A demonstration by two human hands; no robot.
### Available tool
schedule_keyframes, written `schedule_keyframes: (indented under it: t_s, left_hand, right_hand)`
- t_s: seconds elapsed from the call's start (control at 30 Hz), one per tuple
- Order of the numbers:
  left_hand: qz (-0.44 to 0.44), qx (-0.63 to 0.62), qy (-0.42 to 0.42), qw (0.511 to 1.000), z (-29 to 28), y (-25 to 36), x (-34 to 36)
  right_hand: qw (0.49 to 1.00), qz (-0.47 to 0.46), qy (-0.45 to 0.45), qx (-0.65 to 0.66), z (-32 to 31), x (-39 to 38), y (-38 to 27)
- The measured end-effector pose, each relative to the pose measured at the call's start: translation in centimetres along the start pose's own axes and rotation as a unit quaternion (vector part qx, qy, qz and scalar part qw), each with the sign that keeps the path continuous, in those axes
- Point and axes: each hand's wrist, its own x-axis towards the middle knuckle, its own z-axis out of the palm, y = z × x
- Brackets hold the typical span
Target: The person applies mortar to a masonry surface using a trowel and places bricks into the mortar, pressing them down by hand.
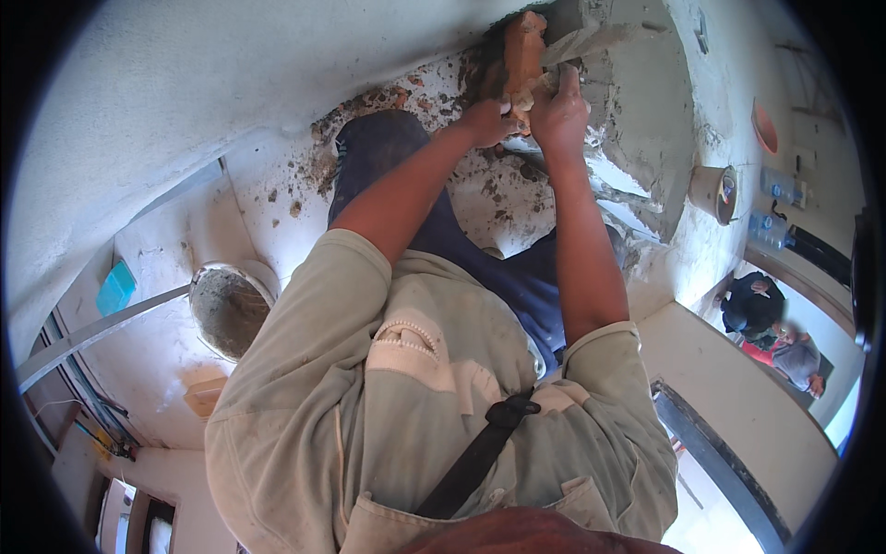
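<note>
An orange-red brick (524, 48), smeared with grey mortar toward its near end, stands out from the far wall between my hands. My left hand (486, 124) is closed at the near end of the brick, its fingertips pressed against it. Close on the right, my right hand (560, 113) is curled shut beside the mortar-covered end, its index finger or thumb pointing away from me. What lies inside the right hand's grip is hidden. Wet grey mortar (637, 88) coats the surface right of my hands.
Rubble and mortar crumbs (314, 171) litter the floor around my knees. A bucket of grey mortar (231, 312) stands at left, near a turquoise container (116, 288) and a long straight bar (101, 337). Another bucket (712, 194) and water bottles (771, 228) are at right. People (766, 323) are visible beyond an opening.
</note>
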Motion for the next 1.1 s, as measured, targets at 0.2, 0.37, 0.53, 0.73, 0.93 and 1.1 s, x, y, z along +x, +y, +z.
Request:
schedule_keyframes:
  t_s: [0.2,0.37,0.53,0.73,0.93,1.1]
  left_hand:
    - [-0.085,-0.161,-0.100,0.978,-3.8,-0.6,1.1]
    - [-0.002,0.083,-0.081,0.993,-4.0,-0.3,4.5]
    - [-0.071,0.102,0.069,0.990,-2.0,1.1,3.8]
    - [-0.156,0.000,0.074,0.985,-1.4,2.2,2.6]
    - [-0.180,0.075,0.085,0.977,-1.8,2.5,2.8]
    - [-0.174,0.048,0.069,0.981,-2.0,2.1,3.1]
  right_hand:
    - [0.994,-0.017,0.081,0.065,-9.0,-4.6,-5.9]
    - [0.982,0.096,-0.164,-0.018,-15.8,-11.5,-2.4]
    - [0.905,0.090,-0.361,-0.208,-14.3,-15.2,3.3]
    - [0.882,0.127,-0.377,-0.252,-5.5,-13.9,10.0]
    - [0.900,0.160,-0.345,-0.214,-7.5,-13.2,9.8]
    - [0.906,0.215,-0.304,-0.201,-9.9,-15.0,8.9]
